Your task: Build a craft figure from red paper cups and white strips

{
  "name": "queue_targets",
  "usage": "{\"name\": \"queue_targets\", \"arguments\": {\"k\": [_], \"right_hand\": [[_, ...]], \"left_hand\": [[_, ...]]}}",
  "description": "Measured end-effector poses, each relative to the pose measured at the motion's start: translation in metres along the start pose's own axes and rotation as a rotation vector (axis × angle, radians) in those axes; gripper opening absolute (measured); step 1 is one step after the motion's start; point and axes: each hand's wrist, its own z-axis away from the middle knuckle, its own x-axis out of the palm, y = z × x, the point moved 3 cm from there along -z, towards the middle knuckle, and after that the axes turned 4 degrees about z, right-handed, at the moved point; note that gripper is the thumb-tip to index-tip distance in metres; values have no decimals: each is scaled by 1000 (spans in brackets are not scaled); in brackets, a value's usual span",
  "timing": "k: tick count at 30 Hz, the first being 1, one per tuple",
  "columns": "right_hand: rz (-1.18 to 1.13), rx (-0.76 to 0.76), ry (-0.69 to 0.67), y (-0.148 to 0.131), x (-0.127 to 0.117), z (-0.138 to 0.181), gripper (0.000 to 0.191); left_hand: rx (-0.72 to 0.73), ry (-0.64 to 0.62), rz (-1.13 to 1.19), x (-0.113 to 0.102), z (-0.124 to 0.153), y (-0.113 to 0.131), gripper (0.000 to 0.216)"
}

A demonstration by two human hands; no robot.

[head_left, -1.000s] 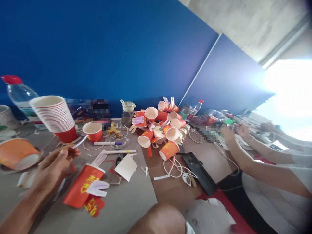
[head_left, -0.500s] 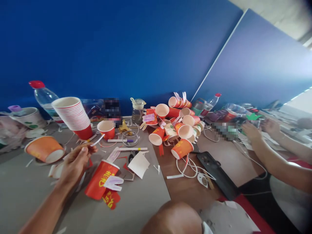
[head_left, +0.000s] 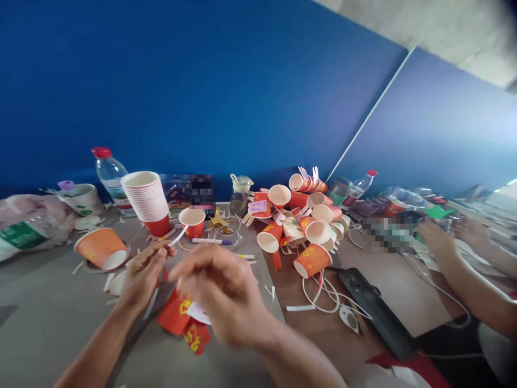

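My left hand (head_left: 143, 272) pinches a thin white paper strip (head_left: 177, 236) between thumb and fingertips, above the grey table (head_left: 52, 312). My right hand (head_left: 220, 291) hovers in front of me, blurred by motion, fingers curled toward the left hand; whether it holds anything cannot be made out. Under both hands lies a red paper cup (head_left: 174, 314) on its side with white paper ears and a red cut-out stuck to it.
A tall stack of red-and-white cups (head_left: 146, 202), a single red cup (head_left: 192, 222), an orange cup on its side (head_left: 102, 248) and a water bottle (head_left: 109, 173) stand behind. A heap of decorated cups (head_left: 302, 218) lies at centre. A black phone (head_left: 374, 310) and another person's arms (head_left: 456, 264) are on the right.
My right hand has come up into view in front of the red cup. The left hand keeps the strip. The view has shifted so things sit further right.
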Motion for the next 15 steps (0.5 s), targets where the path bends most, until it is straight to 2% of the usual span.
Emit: {"name": "queue_targets", "arguments": {"k": [5, 8, 12, 15], "right_hand": [[202, -111, 112, 64, 28, -48, 20], [317, -197, 150, 90, 43, -54, 23], [447, -308, 179, 105, 53, -44, 21], [544, -325, 218, 106, 55, -40, 20]], "left_hand": [[-5, -23, 116, 10, 4, 8, 62], [45, -72, 117, 14, 7, 9, 54], [77, -185, 134, 21, 16, 10, 44], [67, -239, 149, 25, 21, 12, 34]]}}
